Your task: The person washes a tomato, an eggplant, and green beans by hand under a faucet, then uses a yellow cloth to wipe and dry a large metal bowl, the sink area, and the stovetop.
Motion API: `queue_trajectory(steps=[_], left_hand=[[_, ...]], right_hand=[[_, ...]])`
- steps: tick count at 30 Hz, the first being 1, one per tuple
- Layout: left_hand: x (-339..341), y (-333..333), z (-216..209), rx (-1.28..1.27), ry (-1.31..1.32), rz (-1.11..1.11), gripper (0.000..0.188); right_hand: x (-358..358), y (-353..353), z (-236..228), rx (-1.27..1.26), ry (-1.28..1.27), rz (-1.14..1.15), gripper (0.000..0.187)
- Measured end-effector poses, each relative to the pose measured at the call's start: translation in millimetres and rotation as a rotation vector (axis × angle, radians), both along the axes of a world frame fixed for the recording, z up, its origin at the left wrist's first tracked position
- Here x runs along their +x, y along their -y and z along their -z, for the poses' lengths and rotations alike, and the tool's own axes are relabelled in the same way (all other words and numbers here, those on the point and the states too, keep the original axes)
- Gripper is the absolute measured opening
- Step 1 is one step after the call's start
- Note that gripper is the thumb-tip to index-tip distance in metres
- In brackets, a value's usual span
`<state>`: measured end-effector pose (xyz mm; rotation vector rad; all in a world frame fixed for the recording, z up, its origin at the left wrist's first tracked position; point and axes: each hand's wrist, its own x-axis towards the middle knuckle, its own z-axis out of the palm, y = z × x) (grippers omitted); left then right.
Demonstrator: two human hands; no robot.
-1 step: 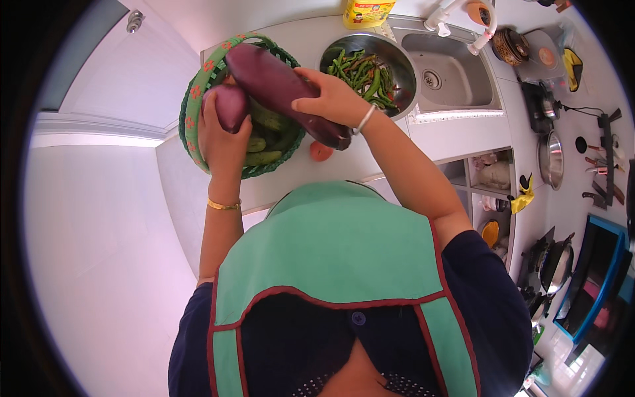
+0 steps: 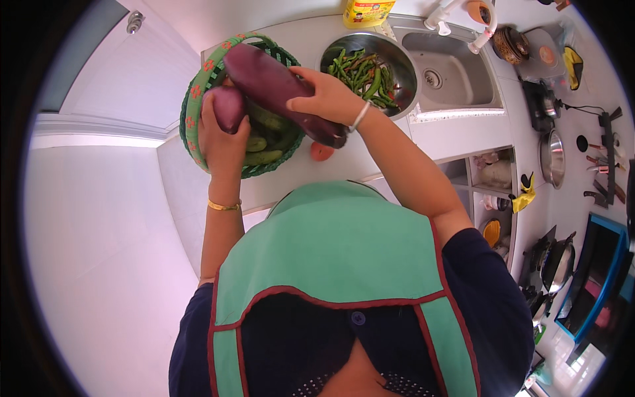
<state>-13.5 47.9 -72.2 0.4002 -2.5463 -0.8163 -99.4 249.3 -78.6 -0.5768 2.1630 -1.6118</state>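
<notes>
My right hand [image 2: 324, 98] is wrapped round a long dark purple eggplant [image 2: 261, 74], held slantwise over a basket. A second, rounder purple vegetable, which looks like an eggplant [image 2: 228, 109], is gripped by my left hand [image 2: 223, 145] inside the basket's left part. The green woven basket [image 2: 192, 126] has a padded green rim with orange flower shapes. Several green cucumber-like vegetables [image 2: 264, 157] lie in it, partly covered by the eggplants and my hands. Just below the long eggplant's stem end, a red tomato [image 2: 322, 152] rests on the counter.
Right of the basket stands a steel bowl [image 2: 409, 76] with green peppers [image 2: 376, 83]. Behind it is a yellow container [image 2: 368, 12]. A steel sink [image 2: 476, 92] with a white faucet [image 2: 486, 36] lies further right. Open shelves [image 2: 493, 198] sit below the counter; knives [image 2: 602, 192] hang at far right.
The long eggplant and my right hand have shifted very slightly left. My left hand keeps its grip in the same place.
</notes>
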Motion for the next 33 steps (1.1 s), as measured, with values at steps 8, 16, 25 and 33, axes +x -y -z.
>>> queue_trajectory(steps=[8, 16, 25, 33], left_hand=[[-9, -17, 8, -0.399, -0.133, 0.153, 0.054], [-43, -94, -36, 0.084, -0.200, 0.506, 0.036], [-178, -182, 48, 0.567, 0.153, 0.393, 0.046], [-200, -208, 172, 0.270, 0.559, -0.060, 0.067]], right_hand=[[-5, 29, 11, 0.228, -0.540, 0.074, 0.074], [-37, -152, 93, 0.191, -0.078, 0.616, 0.033], [-119, -177, 161, 0.464, 0.257, 0.726, 0.064], [-128, -186, 189, 0.434, 0.318, 0.634, 0.069]])
